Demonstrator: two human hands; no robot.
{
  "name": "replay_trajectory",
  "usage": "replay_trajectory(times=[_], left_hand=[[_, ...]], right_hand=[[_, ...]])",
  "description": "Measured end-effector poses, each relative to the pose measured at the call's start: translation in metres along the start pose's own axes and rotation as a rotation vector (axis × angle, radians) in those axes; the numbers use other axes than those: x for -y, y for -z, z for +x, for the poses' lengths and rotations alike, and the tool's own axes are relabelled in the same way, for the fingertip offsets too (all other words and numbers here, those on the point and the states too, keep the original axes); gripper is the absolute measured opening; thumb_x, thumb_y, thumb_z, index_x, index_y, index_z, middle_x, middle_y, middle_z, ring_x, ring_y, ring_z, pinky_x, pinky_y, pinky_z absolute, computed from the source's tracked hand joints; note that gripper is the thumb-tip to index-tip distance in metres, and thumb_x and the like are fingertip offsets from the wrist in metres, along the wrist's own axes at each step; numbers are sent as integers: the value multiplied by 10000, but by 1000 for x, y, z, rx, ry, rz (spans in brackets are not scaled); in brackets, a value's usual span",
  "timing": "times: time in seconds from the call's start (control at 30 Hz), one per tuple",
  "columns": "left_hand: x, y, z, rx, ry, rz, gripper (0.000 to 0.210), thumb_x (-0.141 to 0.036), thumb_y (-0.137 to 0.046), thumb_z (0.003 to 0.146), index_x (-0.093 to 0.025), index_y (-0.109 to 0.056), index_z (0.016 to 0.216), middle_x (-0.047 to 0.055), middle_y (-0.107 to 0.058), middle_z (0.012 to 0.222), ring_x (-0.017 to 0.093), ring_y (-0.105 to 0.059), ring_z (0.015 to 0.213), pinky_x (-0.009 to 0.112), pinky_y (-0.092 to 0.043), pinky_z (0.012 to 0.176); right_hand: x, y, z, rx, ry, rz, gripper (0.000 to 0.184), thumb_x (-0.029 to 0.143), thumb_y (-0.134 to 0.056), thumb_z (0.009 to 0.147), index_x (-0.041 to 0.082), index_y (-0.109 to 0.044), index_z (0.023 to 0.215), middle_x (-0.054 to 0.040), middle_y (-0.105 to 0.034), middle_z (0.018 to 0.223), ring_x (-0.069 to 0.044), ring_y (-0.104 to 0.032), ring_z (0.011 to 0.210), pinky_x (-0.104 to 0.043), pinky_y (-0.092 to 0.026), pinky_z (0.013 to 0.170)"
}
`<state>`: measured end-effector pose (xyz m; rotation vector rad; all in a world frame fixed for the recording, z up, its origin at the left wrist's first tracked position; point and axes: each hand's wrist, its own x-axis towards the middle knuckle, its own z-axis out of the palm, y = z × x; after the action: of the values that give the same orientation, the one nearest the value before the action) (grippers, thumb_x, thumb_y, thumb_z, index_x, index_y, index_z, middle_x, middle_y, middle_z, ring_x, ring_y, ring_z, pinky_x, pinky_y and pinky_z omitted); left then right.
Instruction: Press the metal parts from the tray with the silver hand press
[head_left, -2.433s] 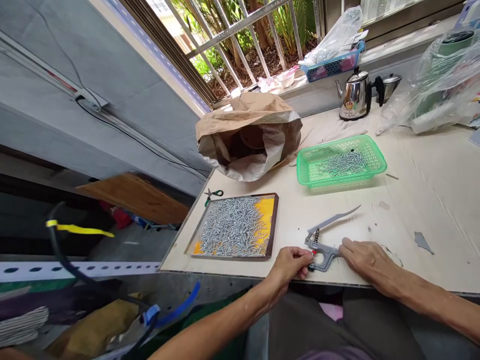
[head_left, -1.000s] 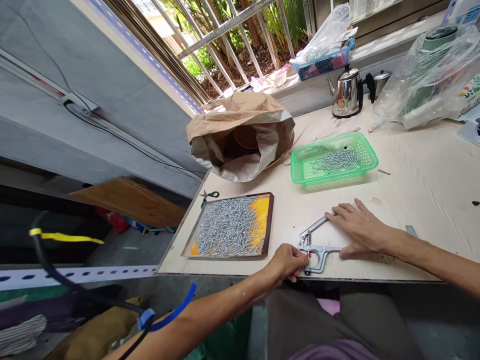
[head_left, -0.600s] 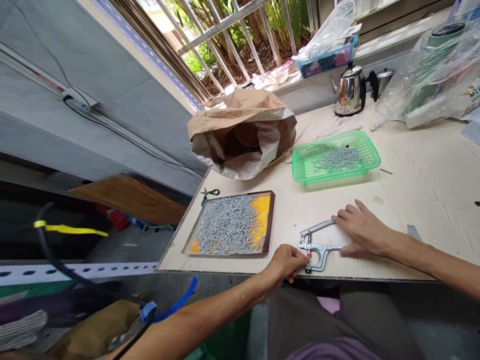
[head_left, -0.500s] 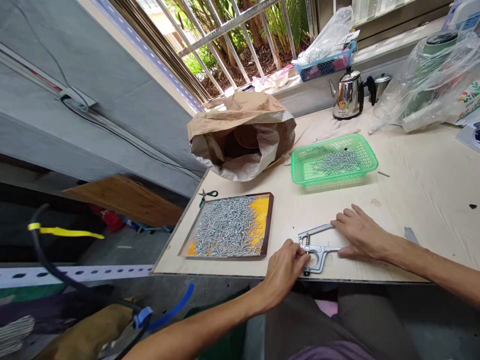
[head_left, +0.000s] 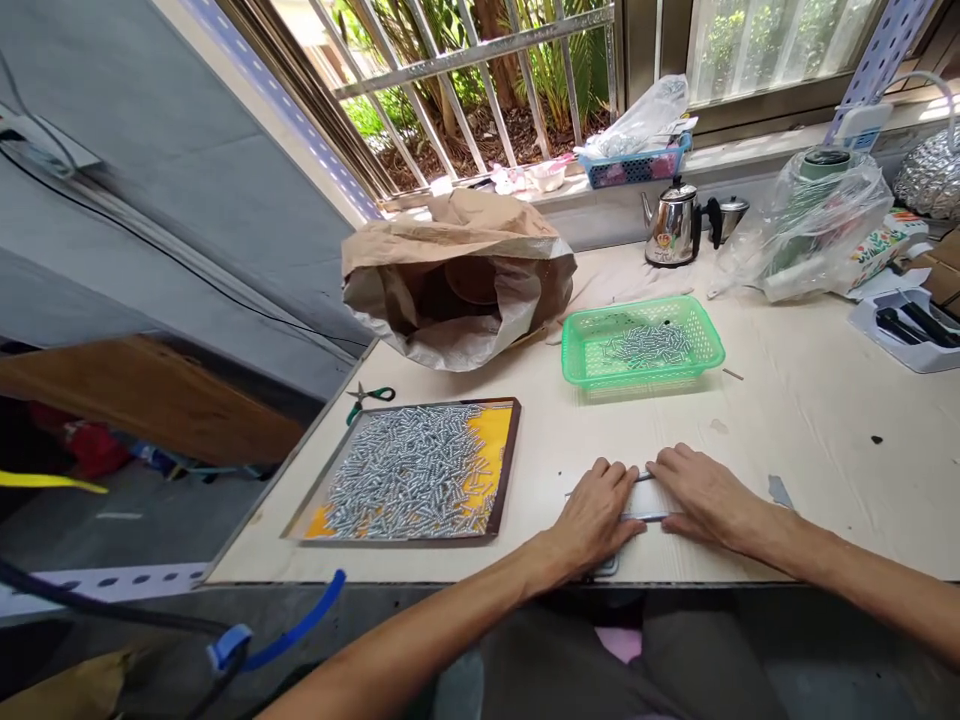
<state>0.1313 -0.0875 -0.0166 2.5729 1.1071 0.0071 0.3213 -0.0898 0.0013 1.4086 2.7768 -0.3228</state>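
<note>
A pair of grey metal pliers [head_left: 651, 518] with a C-shaped jaw lies flat near the table's front edge. My left hand [head_left: 597, 508] is wrapped over its jaw end and the near part of its handles, hiding most of the jaw and the spring. Around the handles' far ends, my right hand [head_left: 699, 494] is closed, with fingers on the upper handle and thumb by the lower one. To the left, a shallow tray [head_left: 508, 470] with a yellow bottom holds many small silvery screw-like pieces [head_left: 412, 470]. Behind the hands, a green plastic basket [head_left: 574, 350] holds more silvery pieces.
A brown paper sack [head_left: 457, 240] lies open at the back left, with green-handled scissors [head_left: 369, 394] in front. Along the back stand a steel kettle [head_left: 673, 228] and a plastic-wrapped bundle [head_left: 817, 230]. A white tray [head_left: 900, 340] with black items sits at the right.
My left hand has gone from the jaw's end to over the jaw and handles, nearer my right hand. The pliers' handles are closer together. The head view has shifted to the right.
</note>
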Motion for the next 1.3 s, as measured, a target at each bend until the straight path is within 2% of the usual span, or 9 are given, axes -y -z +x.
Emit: replay_trajectory(times=[0.2,0.3,0.47,0.63,0.77,0.93,1.07,1.2,1.3], left_hand=[[-1,-9,5,-91,55,-28,124,-235,-557,861,-188,-515,968,46,-553,922,224,-495,888,369,-454,753],[3,-13,9,-104,26,7,31,-194,-529,876,-186,-532,906,36,-562,860,209,-513,852,345,-459,722],[9,-15,11,-152,-22,42,169,-212,-524,884,-189,-520,1051,42,-596,907,212,-550,860,353,-491,729],[-4,-40,-2,-376,-23,121,330,-169,-496,887,-115,-459,1210,167,-498,1302,279,-459,1220,434,-428,975],[-28,-61,-15,-440,-82,107,357,-178,-446,917,-120,-435,1269,152,-480,1352,283,-387,1307,440,-392,1028],[-42,-52,-20,-357,-24,-83,344,-319,-467,922,-174,-476,1234,96,-570,1261,248,-441,1271,439,-364,1065],[-41,-45,-23,-323,-36,-186,486,-416,-515,886,-161,-433,1292,121,-521,1316,270,-370,1318,476,-310,1093],[-40,-52,-22,-303,-71,-279,551,-447,-530,871,-133,-430,1312,143,-506,1330,279,-388,1301,454,-312,1092],[-42,-55,-21,-251,-54,-317,590,-472,-517,872,-85,-442,1311,176,-524,1304,297,-447,1253,429,-364,1055]], right_hand=[[-6,-9,12,-49,57,-24,113,207,-700,749,175,-599,785,-28,-589,789,-187,-510,740,-305,-364,643],[-6,-18,13,-105,86,-10,102,159,-635,802,180,-570,726,-13,-571,731,-168,-497,687,-297,-353,615],[-9,-17,7,-160,76,43,31,174,-613,815,171,-583,806,-42,-593,801,-180,-510,720,-300,-393,636],[-32,-4,6,-123,92,138,409,395,-665,769,143,-570,1077,-119,-600,989,-247,-525,872,-373,-448,756],[-49,-10,16,-128,55,155,203,263,-457,903,182,-608,1010,-87,-614,917,-213,-542,839,-348,-448,748],[-53,-13,37,-145,21,-16,242,157,-385,909,183,-618,849,-62,-603,805,-201,-512,776,-329,-426,689],[-29,2,52,-159,-5,-111,206,123,-435,876,184,-620,807,-52,-577,761,-187,-478,726,-317,-392,642],[23,9,66,-82,288,-58,157,156,-534,854,230,-641,941,-43,-604,948,-182,-487,845,-303,-389,698],[54,3,76,18,434,-112,112,162,-568,842,219,-651,792,-38,-615,907,-195,-485,857,-315,-372,664]])
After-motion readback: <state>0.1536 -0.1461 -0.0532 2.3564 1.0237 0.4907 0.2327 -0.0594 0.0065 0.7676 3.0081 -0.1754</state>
